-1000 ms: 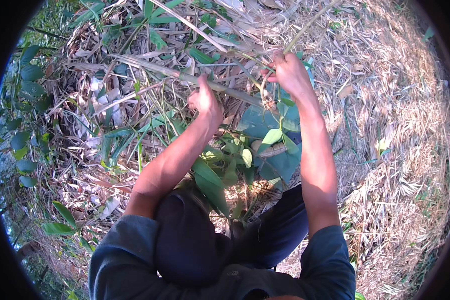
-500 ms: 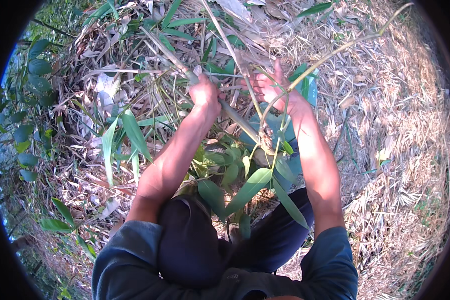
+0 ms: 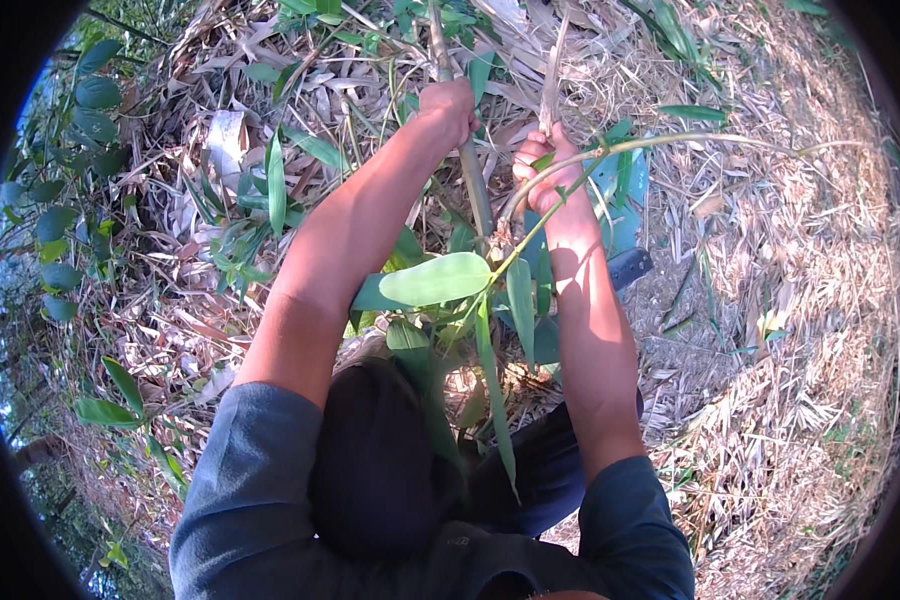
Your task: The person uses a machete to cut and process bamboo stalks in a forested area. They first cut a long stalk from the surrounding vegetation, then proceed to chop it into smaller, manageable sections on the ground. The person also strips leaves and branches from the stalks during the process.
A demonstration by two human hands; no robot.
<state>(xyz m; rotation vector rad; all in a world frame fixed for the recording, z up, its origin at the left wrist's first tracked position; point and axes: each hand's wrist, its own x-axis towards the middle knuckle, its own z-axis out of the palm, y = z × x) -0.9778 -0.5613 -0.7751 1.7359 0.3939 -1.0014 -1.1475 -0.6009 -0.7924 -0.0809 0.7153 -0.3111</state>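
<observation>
My left hand (image 3: 450, 110) is closed in a fist around a thick brown-green bamboo stem (image 3: 476, 190), which runs from the ground litter down toward my knees. To its right, my right hand (image 3: 552, 172) grips a pale, dry, sheathed side shoot (image 3: 550, 85), whose tip sticks up above the fist. A thin curved branch (image 3: 690, 139) leaves the stem's node and arches over the right wrist toward the far right. Broad green leaves (image 3: 435, 279) hang from the node between my forearms. The stem's lower end is hidden behind them.
Beside my right wrist lies a flat teal thing (image 3: 625, 215), with a dark piece (image 3: 628, 268) near its lower end; I cannot make out its kind. Dry leaf litter (image 3: 770, 300) covers the ground. Leafy green plants (image 3: 95, 125) stand at the left.
My left hand has moved right and farther away, turning the stem more upright. The right hand, open half a second ago, has closed on the side shoot. The leaves have swung round.
</observation>
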